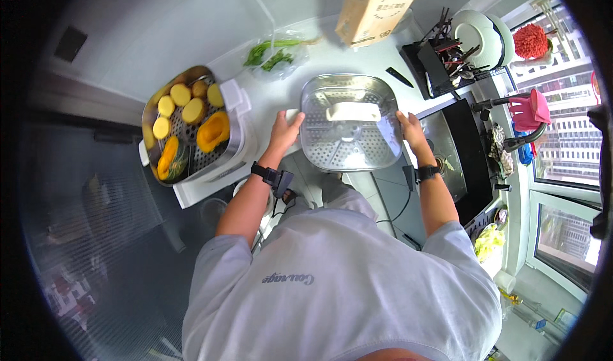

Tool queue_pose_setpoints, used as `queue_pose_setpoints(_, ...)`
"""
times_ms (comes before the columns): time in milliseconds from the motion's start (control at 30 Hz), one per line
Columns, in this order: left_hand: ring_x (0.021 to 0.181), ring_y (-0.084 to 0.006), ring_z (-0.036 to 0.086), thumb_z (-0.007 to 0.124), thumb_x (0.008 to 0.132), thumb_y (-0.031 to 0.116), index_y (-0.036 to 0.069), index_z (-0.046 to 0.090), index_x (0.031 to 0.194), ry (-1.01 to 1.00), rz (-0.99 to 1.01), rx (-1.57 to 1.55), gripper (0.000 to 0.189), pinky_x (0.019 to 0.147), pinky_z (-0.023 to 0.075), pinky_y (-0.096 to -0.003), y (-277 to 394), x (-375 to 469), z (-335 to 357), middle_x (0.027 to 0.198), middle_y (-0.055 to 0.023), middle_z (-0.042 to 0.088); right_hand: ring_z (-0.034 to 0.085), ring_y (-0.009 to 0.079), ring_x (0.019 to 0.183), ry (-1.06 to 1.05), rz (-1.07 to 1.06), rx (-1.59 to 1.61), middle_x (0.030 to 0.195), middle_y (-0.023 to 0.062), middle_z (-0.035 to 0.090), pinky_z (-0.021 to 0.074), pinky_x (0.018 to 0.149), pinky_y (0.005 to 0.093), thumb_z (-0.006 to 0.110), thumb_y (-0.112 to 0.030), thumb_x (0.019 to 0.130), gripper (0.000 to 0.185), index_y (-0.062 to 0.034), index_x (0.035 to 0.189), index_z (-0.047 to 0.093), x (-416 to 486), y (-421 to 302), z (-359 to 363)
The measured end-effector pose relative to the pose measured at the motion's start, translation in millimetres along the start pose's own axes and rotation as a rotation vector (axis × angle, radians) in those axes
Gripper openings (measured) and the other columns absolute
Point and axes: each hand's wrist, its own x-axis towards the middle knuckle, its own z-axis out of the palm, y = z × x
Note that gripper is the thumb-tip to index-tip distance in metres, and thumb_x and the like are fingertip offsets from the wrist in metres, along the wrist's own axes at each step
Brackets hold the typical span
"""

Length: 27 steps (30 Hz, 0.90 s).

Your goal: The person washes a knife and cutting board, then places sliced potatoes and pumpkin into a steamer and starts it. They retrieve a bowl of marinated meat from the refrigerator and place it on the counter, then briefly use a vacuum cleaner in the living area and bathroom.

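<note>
Between my two hands is a perforated metal steamer tray (330,145) with a clear lid on it, topped by a pale handle (353,112). My left hand (286,132) grips its left side at a white side handle, and my right hand (413,130) grips its right side. Left of them, another steamer tray (190,169) rests on a white steamer base (242,150). It holds several cut pieces of a yellow root vegetable, perhaps potato (193,111), and two pieces of orange-fleshed pumpkin (213,132).
Behind lie leafy greens in a plastic bag (275,56), a tall paper bag (378,13) and a black knife (399,77). Toward the right stand a black utensil rack (433,66), plates (471,37) and a metal sink (448,155) with a black edge.
</note>
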Motion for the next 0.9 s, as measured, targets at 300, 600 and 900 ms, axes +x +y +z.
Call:
queue_pose_setpoints(300, 0.05, -0.0162, 0.059, 0.066, 0.086, 0.041, 0.001, 0.04, 0.121, 0.081, -0.061, -0.066, 0.059, 0.041, 0.0462, -0.0273, 26, 97, 48, 0.085, -0.0119, 0.063, 0.063, 0.0285, 0.089, -0.131, -0.121, -0.089, 0.104, 0.0232, 0.064, 0.049, 0.078, 0.0365, 0.06, -0.047, 0.088, 0.064, 0.008, 0.12, 0.053, 178, -8, -13)
queue_pose_setpoints(600, 0.054, -0.019, 0.061, 0.066, 0.087, 0.038, 0.001, 0.033, 0.126, 0.114, -0.154, -0.128, 0.064, 0.044, 0.0501, -0.0297, 26, 115, 83, 0.09, -0.0152, 0.062, 0.057, 0.0241, 0.098, -0.094, -0.177, -0.196, 0.111, 0.0174, 0.062, 0.0433, 0.085, 0.0312, 0.058, -0.047, 0.09, 0.062, 0.0051, 0.123, 0.053, 265, 18, -13)
queue_pose_setpoints(900, 0.071, -0.0254, 0.064, 0.069, 0.084, 0.039, 0.0, 0.031, 0.137, 0.263, -0.064, 0.009, 0.076, 0.063, 0.0534, -0.0368, -2, 121, 86, 0.096, -0.0191, 0.063, 0.052, 0.0382, 0.111, 0.283, -0.837, -0.576, 0.116, 0.0202, 0.057, 0.0404, 0.095, 0.0465, 0.063, -0.02, 0.078, 0.043, -0.004, 0.118, 0.058, 175, -46, 6)
